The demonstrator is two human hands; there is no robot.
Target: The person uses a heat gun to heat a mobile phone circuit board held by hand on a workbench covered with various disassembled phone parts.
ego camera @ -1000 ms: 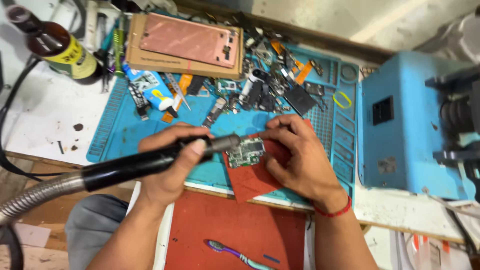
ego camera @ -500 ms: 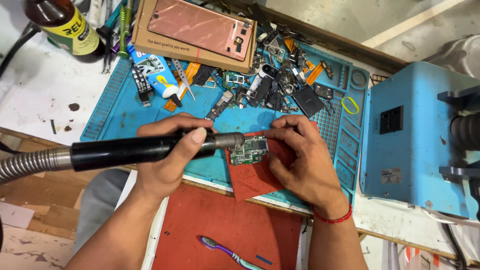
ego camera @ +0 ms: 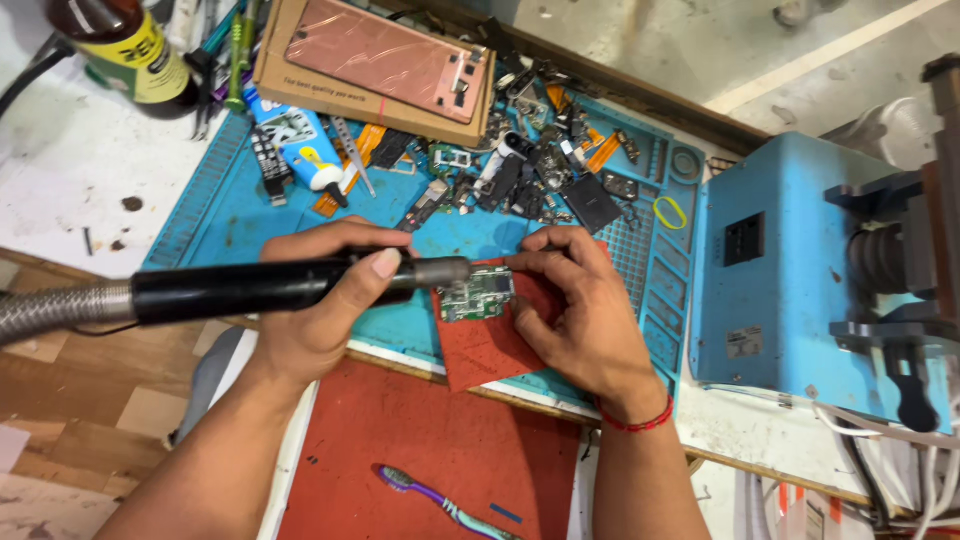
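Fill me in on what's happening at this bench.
A person is working on a small green circuit board that lies on a red pad on the blue work mat. The left hand grips a black rotary handpiece with a flexible metal hose, its tip at the board's edge. The right hand pins the board down with its fingertips. Loose phone parts are heaped behind, and a toothbrush lies nearer the person.
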